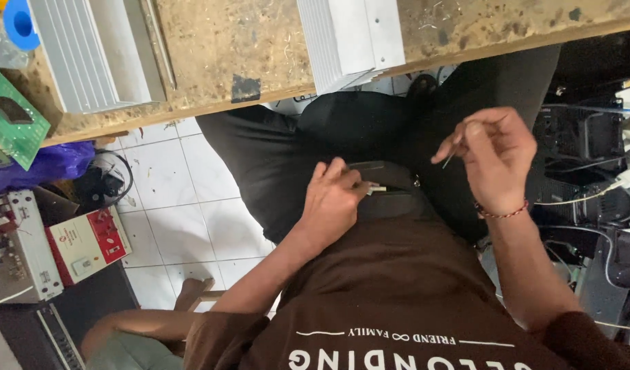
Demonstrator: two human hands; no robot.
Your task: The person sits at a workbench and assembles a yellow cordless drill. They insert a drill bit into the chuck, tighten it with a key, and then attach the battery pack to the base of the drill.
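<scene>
I look down at my own lap, in dark trousers and a brown shirt. My left hand [334, 199] rests at my waistband, fingers pinching a small white piece [375, 188] at the edge of a black pouch [390, 186]. My right hand [496, 156] hovers a little higher to the right, thumb and fingers pinched on a thin short wire or pin [449, 160]. A red cord bracelet circles that wrist.
A worn wooden workbench [260, 48] spans the top, carrying two grey finned metal housings [89, 55] and a green circuit board [13, 116]. White floor tiles [178, 205] lie below. A red-and-cream electrical box [89, 243] sits left; tangled cables and black equipment [589, 157] crowd the right.
</scene>
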